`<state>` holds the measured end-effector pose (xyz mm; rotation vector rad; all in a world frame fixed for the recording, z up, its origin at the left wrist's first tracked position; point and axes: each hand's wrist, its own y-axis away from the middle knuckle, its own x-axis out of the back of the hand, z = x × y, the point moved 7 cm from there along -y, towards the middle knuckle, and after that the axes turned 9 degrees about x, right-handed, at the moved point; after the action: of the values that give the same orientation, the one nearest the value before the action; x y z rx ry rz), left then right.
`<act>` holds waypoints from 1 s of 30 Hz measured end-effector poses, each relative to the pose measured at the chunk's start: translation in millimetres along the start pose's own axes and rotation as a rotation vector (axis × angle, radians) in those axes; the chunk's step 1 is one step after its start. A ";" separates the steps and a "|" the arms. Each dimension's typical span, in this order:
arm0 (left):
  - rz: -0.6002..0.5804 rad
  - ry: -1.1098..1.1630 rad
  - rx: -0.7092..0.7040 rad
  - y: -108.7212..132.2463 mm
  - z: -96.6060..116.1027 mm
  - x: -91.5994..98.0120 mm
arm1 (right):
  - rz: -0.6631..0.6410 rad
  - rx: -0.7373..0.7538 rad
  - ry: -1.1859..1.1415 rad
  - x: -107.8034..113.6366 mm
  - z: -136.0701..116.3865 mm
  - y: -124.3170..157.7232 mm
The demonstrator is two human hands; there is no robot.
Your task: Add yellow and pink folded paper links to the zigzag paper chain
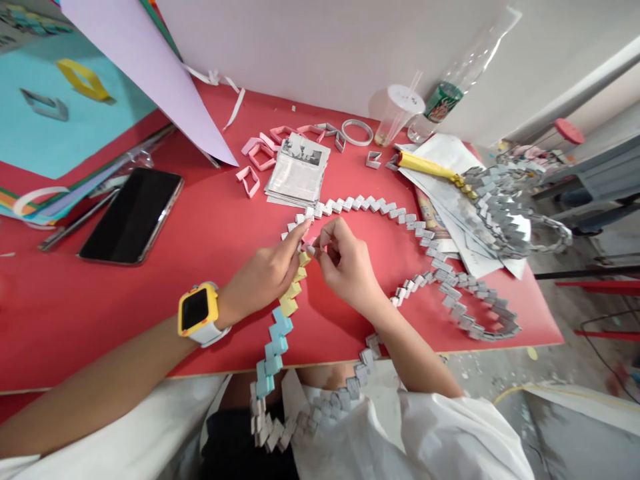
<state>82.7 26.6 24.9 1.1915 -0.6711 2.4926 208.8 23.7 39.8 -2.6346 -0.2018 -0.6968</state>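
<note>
Just below the stack of newsprint slips (299, 172), both hands meet over the red table (100, 313) on a folded paper chain (287, 305); the left hand (265, 275), with a yellow watch (197, 312) on its wrist, has thumb and forefinger closed in a pinch on the chain where the yellow links give way to a pink one; the right hand (346, 263) has its fingers curled in tight, the tips nipping the same spot from the other side, so neither hand is open; from that point the chain runs down away from the stack through yellow and blue links to the person's lap, while its grey stretch starts just under the stack and loops off to the right; loose pink links (250, 179) lie just left of the stack, a black phone (133, 215) well to its left, a plastic cup (397, 115) up and to its right.
</note>
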 end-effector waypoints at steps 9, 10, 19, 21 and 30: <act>0.001 -0.074 -0.031 0.4 3.0 0.3 | 0.033 0.077 0.086 -3.9 -6.0 1.4; 0.007 -0.084 -0.038 0.5 3.7 0.7 | 0.026 0.082 0.076 -4.4 -6.3 1.4; -0.014 0.019 0.019 2.4 -0.4 -1.7 | -0.083 -0.038 -0.163 -3.1 9.8 0.0; 0.020 0.064 0.034 1.6 -0.2 1.4 | -0.090 -0.088 -0.262 -1.9 15.9 -0.6; 0.041 0.288 0.140 -1.9 -5.9 12.5 | 0.076 -0.220 -0.698 -0.5 25.4 -3.7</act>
<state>72.1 32.2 32.1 0.8419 -0.4561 2.7090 218.8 37.8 20.7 -2.9760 -0.2253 0.2674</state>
